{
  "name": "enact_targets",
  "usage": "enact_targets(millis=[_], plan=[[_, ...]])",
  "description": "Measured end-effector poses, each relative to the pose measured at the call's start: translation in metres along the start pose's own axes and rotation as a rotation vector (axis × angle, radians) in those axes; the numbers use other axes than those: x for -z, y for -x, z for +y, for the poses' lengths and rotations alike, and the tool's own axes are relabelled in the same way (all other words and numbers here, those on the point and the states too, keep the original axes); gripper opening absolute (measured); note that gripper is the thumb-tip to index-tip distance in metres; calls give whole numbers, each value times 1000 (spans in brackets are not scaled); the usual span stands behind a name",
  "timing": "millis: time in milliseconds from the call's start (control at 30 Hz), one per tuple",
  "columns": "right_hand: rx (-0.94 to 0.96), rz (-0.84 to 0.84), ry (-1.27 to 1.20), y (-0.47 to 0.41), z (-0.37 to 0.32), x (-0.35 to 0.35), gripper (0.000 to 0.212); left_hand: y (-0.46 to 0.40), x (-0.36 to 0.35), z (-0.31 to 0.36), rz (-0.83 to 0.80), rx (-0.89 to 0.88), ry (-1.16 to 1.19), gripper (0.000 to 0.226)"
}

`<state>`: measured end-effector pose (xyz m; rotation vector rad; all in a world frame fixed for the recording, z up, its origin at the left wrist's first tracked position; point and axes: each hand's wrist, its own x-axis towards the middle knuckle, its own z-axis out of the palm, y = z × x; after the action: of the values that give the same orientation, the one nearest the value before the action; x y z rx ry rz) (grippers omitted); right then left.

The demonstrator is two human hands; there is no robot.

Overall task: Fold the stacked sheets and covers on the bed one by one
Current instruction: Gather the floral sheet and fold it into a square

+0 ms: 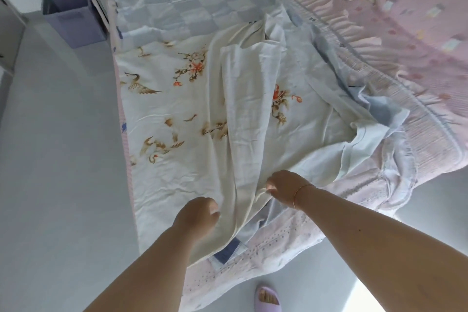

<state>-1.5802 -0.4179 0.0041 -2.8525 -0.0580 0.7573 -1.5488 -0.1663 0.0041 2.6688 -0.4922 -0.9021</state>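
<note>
A plain cream sheet lies bunched in a long strip down the middle of the bed, on top of a white cover printed with cranes and orange flowers. Under both lies a blue-and-white checked cover, showing at the far end. My left hand grips the near edge of the cream sheet with curled fingers. My right hand pinches the same sheet's edge a little farther up and to the right. A thin bangle sits on my right wrist.
A pink frilled bedspread covers the bed, with pink patterned pillows and a green one at the far right. A purple storage box stands on the grey floor at the left. My foot in a purple slipper stands by the bed's near edge.
</note>
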Motion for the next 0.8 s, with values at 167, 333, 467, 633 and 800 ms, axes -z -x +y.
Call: enact_targets(millis=[167,333,467,633,800], plan=[[-160,22,-47,7,71,23,32,-36,2,91,-50,-142,-2,30],[-285,-16,-42,24,115,26,31,-59,-2,132,-173,-205,-46,37],[-362,18,-56,38,148,29,30,-82,-1,153,-238,-219,-79,41],[-426,49,-63,46,194,31,31,-110,-10,193,-283,-277,-81,46],[-310,67,66,29,247,46,42,-141,-18,244,-305,-284,-39,46]])
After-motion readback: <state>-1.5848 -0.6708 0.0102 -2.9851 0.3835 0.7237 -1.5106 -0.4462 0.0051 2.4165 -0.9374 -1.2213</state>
